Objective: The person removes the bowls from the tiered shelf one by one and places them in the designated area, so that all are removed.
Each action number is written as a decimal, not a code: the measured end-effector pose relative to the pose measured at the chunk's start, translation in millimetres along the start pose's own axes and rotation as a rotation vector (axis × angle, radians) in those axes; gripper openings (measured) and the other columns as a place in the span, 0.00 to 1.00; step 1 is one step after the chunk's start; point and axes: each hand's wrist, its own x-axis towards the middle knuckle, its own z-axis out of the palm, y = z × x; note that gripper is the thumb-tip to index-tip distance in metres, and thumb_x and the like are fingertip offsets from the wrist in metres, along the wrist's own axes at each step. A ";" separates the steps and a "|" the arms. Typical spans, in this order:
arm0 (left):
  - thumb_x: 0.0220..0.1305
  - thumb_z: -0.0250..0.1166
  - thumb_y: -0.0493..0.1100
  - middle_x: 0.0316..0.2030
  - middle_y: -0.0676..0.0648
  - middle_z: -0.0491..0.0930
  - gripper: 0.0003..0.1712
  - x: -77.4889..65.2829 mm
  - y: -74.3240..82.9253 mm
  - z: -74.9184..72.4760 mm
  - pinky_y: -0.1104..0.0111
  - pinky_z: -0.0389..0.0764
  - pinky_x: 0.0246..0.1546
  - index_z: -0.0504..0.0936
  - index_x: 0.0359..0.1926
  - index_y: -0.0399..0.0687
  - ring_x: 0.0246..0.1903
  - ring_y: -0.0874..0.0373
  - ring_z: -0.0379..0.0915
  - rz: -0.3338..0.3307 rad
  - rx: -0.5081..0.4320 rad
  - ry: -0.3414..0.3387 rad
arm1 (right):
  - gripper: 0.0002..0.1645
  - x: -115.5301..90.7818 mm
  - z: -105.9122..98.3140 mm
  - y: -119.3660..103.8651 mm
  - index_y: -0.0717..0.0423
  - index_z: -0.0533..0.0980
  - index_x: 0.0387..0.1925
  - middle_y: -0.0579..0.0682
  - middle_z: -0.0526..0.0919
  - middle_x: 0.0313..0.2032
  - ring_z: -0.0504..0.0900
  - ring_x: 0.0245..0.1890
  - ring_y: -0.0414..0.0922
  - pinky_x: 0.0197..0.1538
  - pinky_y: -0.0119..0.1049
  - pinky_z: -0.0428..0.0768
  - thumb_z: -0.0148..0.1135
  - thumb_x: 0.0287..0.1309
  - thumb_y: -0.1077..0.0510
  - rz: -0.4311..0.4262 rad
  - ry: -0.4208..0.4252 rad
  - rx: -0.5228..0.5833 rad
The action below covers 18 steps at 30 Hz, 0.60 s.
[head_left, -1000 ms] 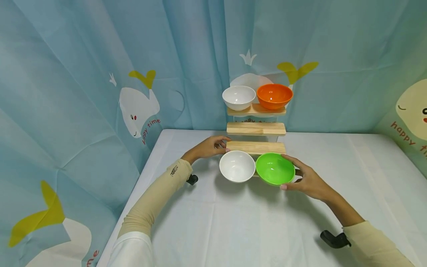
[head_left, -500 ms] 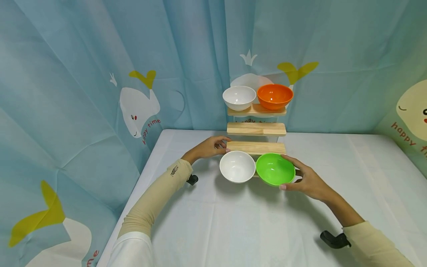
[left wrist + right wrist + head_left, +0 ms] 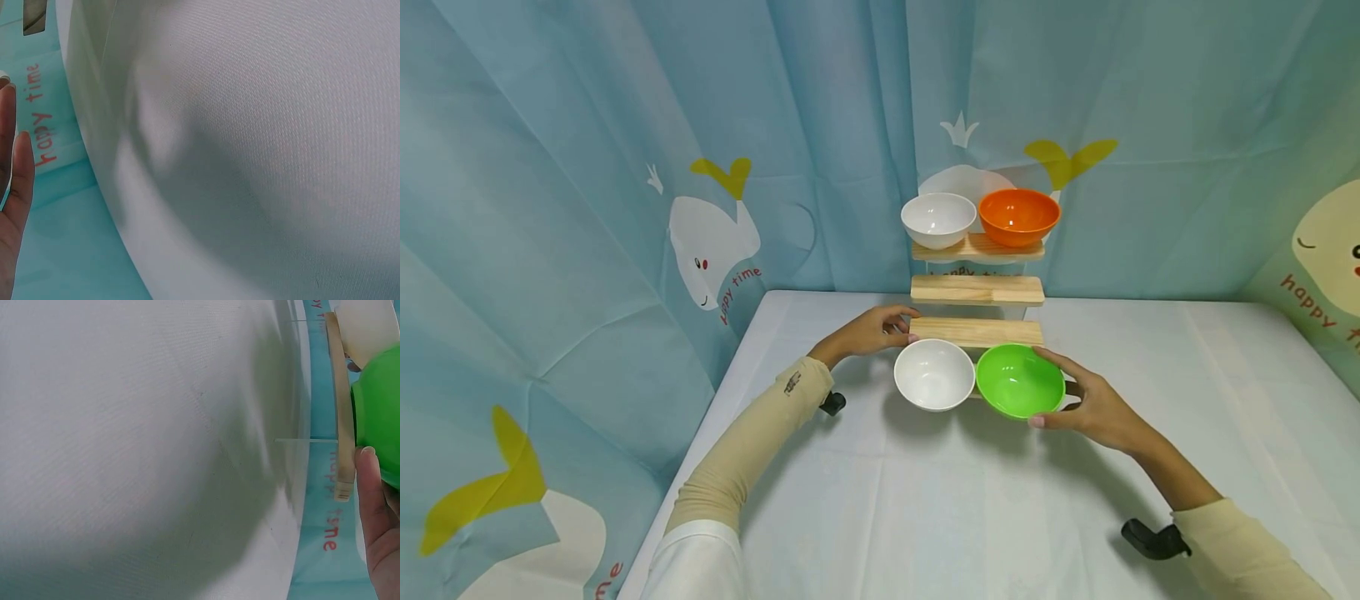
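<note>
In the head view a tiered wooden display stand (image 3: 977, 290) stands at the back of the table. My left hand (image 3: 867, 332) holds the left end of its third shelf from the top, thumb tip close to the rim of a white bowl (image 3: 934, 375) on the lowest shelf. My right hand (image 3: 1099, 407) grips a green bowl (image 3: 1020, 381) by its right side, beside that white bowl. In the right wrist view, the thumb presses the green bowl (image 3: 382, 415) just by the shelf's end. Only part of my left hand (image 3: 15, 181) shows in the left wrist view.
Another white bowl (image 3: 938, 220) and an orange bowl (image 3: 1019, 217) sit side by side on the top shelf. A blue curtain (image 3: 835, 125) with whale prints hangs behind the stand and at the sides. White cloth (image 3: 850, 517) covers the table.
</note>
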 end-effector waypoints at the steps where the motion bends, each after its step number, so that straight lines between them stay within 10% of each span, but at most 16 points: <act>1: 0.68 0.67 0.53 0.49 0.46 0.83 0.31 0.2 0.0 0.0 0.62 0.82 0.54 0.73 0.69 0.51 0.50 0.55 0.80 0.001 -0.003 -0.001 | 0.60 0.2 -0.2 0.2 0.52 0.54 0.79 0.67 0.57 0.74 0.75 0.58 0.72 0.40 0.34 0.87 0.78 0.51 0.58 0.000 0.001 0.000; 18: 0.68 0.67 0.53 0.49 0.47 0.84 0.32 3.0 -0.2 0.5 0.62 0.82 0.54 0.72 0.69 0.52 0.50 0.55 0.80 0.002 -0.003 -0.009 | 0.58 -3.9 -3.8 2.6 0.53 0.54 0.79 0.68 0.57 0.73 0.75 0.58 0.72 0.41 0.33 0.86 0.77 0.51 0.61 -0.012 0.021 0.011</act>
